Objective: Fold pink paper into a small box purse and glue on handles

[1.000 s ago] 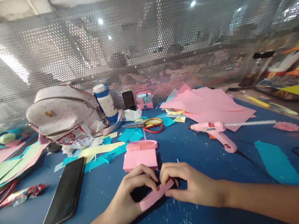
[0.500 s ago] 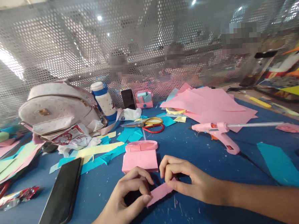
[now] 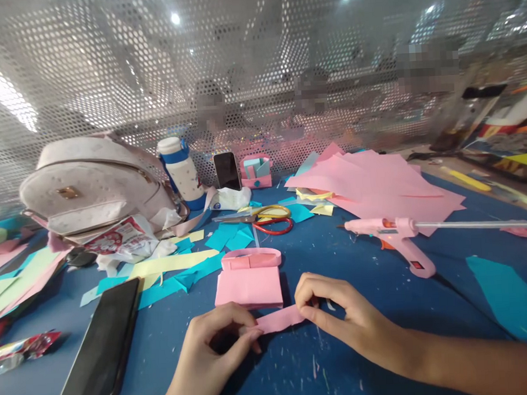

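A short pink paper strip (image 3: 279, 320) is stretched between my two hands, just above the blue table. My left hand (image 3: 213, 347) pinches its left end between thumb and fingers. At the other end, my right hand (image 3: 340, 311) closes its thumb and fingertips on the strip. Right behind the strip stands a small folded pink paper bag (image 3: 249, 286) with a looped band along its top. Neither hand touches the bag.
Scissors (image 3: 271, 219) lie behind the bag among blue and yellow scraps. A pink glue gun (image 3: 400, 237) rests at right, its cord running forward. Pink sheets (image 3: 377, 182) are piled behind it. A phone (image 3: 99, 347) lies at left, before a backpack (image 3: 95, 183) and bottle (image 3: 180, 172).
The strip has turned more level and lies closer to the pink bag. My right hand has shifted slightly right, my left hand slightly left. Both still hold it.
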A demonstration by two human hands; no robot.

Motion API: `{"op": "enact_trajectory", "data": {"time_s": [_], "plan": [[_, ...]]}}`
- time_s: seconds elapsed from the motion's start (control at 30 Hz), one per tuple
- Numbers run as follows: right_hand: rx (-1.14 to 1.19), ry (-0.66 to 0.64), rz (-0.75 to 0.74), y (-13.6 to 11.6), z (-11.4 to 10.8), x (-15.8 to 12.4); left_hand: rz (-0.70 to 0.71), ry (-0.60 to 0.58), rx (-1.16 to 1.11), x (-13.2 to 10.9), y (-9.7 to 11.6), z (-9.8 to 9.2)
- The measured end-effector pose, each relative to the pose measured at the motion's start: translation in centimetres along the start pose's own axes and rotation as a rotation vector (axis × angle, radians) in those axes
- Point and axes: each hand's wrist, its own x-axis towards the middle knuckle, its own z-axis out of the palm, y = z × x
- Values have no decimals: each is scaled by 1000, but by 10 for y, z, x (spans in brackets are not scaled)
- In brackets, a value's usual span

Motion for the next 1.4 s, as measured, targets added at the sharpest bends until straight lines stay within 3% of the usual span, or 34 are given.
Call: {"op": "enact_trajectory", "data": {"time_s": [0.37, 0.57, 0.93, 1.13, 1.4], "plan": [[-17, 33, -46, 8, -1, 3, -29, 125, -65, 1, -5, -1], [-21, 131, 60, 9, 1, 4, -119, 96, -144, 2, -5, -2], [-17, 92, 54, 9, -1, 4, -241, 98, -298, 6, -9, 1], [-18, 82, 70, 6, -2, 7, -125, 103, -252, 7, -8, 0], [-96, 71, -20, -3, 1, 1, 217, 19, 164, -3, 5, 0]]}}
